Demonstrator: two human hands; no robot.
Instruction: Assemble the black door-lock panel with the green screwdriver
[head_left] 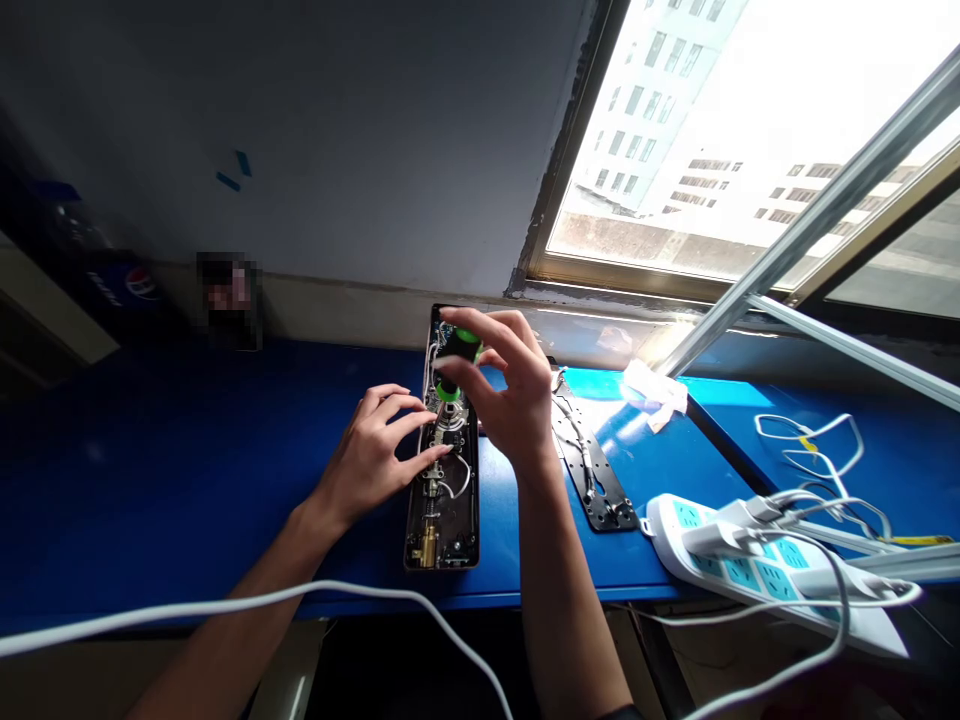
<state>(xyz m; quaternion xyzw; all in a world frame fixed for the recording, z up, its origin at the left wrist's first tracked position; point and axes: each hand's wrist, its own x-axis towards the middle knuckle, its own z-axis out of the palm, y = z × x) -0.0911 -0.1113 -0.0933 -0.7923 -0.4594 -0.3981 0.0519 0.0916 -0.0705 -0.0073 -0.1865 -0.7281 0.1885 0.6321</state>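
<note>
Far left of the opened power-strip casing (442, 520), a dark item with a Pepsi logo (139, 285) sits at the back of the blue counter (150, 460), with one pixelated patch (229, 300) just right of it. Wide bare counter stretches up to the casing's left side. One white cable (225, 603) sags across the view in front of the casing, over the left forearm. The left hand (373, 457) is open, its curved fingertips (442, 452) at the casing's wiring; whether they touch it is hard to tell. The casing lies lengthwise, its far end near the wall, holding one brass fitting (426, 545) and white wires. The right hand (514, 395) is closed on one black-and-green cylinder (459, 350), pinched above the casing's far half. Right of the casing, past a narrow strip of counter, lie one perforated black metal plate (592, 470), one white paper wad (654, 392), one white power strip with teal sockets (720, 550) near the front edge, and one looped white cable (810, 440).
</note>
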